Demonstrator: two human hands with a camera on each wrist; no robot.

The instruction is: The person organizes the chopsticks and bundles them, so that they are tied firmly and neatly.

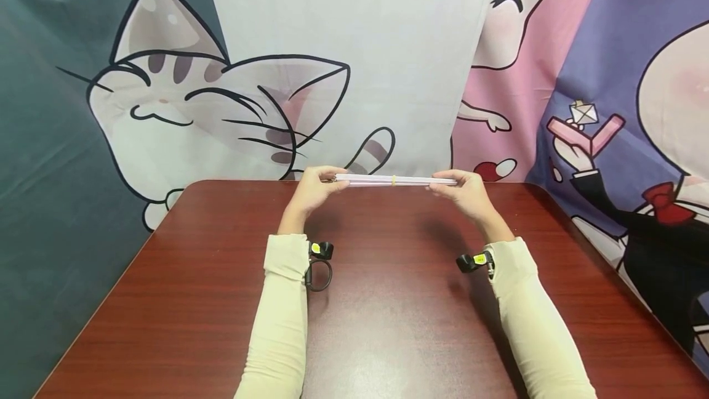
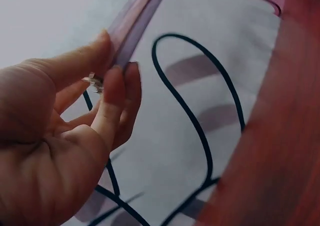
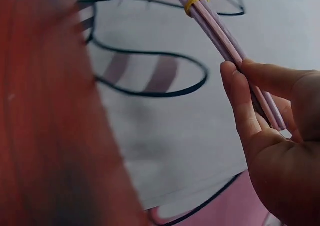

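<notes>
A bundle of slim pale pink and lilac sticks (image 1: 371,180) is held level above the far part of the table, spanning both hands. A yellow rubber band (image 3: 195,4) circles it near its middle. My left hand (image 1: 314,191) pinches the left end between thumb and fingers, and my right hand (image 1: 469,194) pinches the right end likewise. In the left wrist view, a small shiny piece (image 2: 94,82) shows behind the left fingers; I cannot tell what it is. The right wrist view shows the stick tips (image 3: 280,126) against the right palm. Fingers hide parts of both ends.
The reddish-brown wooden table (image 1: 183,288) lies beneath the hands. Behind it hangs a cloth backdrop (image 1: 354,11) with cartoon figures, also along the right side. Small black cameras (image 1: 472,261) are strapped to both wrists over pale sleeves (image 1: 277,325).
</notes>
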